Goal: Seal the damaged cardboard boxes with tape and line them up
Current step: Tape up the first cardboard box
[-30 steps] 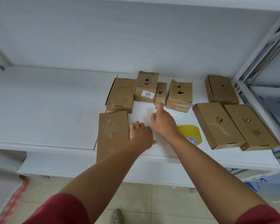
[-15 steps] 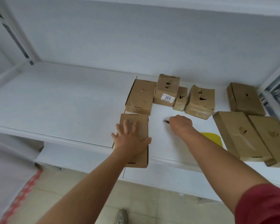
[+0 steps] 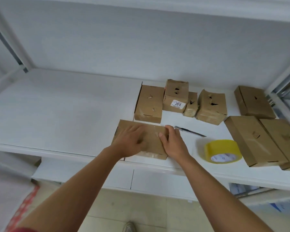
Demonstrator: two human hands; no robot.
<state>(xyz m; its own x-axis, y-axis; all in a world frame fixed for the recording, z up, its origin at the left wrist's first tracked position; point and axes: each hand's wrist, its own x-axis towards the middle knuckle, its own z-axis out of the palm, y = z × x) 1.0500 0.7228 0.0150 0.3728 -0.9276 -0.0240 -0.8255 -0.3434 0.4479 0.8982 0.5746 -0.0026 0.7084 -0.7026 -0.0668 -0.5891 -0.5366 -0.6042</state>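
Both hands, left (image 3: 132,141) and right (image 3: 172,143), press flat on a taped cardboard box (image 3: 153,139) at the shelf (image 3: 57,114) edge, a yellow tape roll (image 3: 222,151) nearby.

The one camera sits on my head, looking forward and steeply down over my forearms at the near white shelf (image 3: 57,114).
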